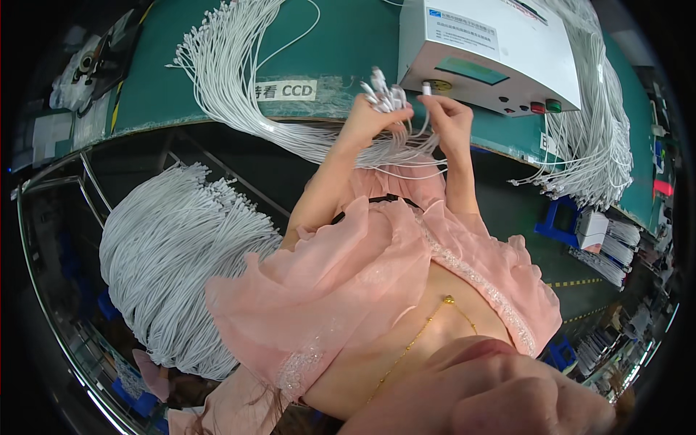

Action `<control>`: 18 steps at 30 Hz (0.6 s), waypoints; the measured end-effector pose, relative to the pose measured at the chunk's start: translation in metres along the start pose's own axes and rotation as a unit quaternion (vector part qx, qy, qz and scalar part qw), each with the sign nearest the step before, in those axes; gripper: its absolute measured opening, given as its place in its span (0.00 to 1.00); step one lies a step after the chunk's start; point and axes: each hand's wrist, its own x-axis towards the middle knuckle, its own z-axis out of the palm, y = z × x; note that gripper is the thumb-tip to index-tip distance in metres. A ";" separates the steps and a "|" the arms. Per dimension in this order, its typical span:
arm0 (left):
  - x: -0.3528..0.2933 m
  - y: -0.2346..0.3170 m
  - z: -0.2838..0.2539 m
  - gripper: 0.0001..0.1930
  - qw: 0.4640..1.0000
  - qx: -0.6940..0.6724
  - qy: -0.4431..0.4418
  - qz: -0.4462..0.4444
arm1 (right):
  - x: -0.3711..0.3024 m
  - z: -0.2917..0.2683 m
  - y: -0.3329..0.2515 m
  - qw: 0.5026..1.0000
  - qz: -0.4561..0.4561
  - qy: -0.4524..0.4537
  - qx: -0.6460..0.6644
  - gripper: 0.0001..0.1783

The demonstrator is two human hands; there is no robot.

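My left hand (368,122) is closed round a bunch of white cables, whose connector ends (382,93) stick up above the fingers. Beside it, my right hand (451,122) pinches a single white cable plug (426,89) between thumb and fingers. That plug points up at the front of a white box-shaped tester (500,54), close to its round yellowish socket (440,85); whether it touches cannot be made out. From my hands the cables drape left over the table's edge and join a long white cable bundle (225,80) lying on the green tabletop (344,43).
The tester has a small screen (471,70), a red button (537,107) and a green button (554,106). More white cables (598,138) hang over the table on the right. A large cable heap (181,268) rests at my left, by a metal rail (54,185). A blue stool (558,221) stands lower right.
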 end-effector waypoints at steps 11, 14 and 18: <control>0.008 0.021 -0.065 0.08 0.915 -0.376 0.145 -0.019 | -0.014 -0.095 0.042 0.855 -0.261 0.289 -0.341 0.09; 0.012 0.000 -0.034 0.08 0.938 -0.334 0.037 -0.085 | -0.009 -0.060 0.013 0.961 -0.130 0.137 -0.204 0.09; 0.009 -0.006 0.001 0.10 0.913 -0.371 -0.007 -0.171 | 0.000 -0.015 -0.001 0.994 0.056 -0.014 -0.094 0.10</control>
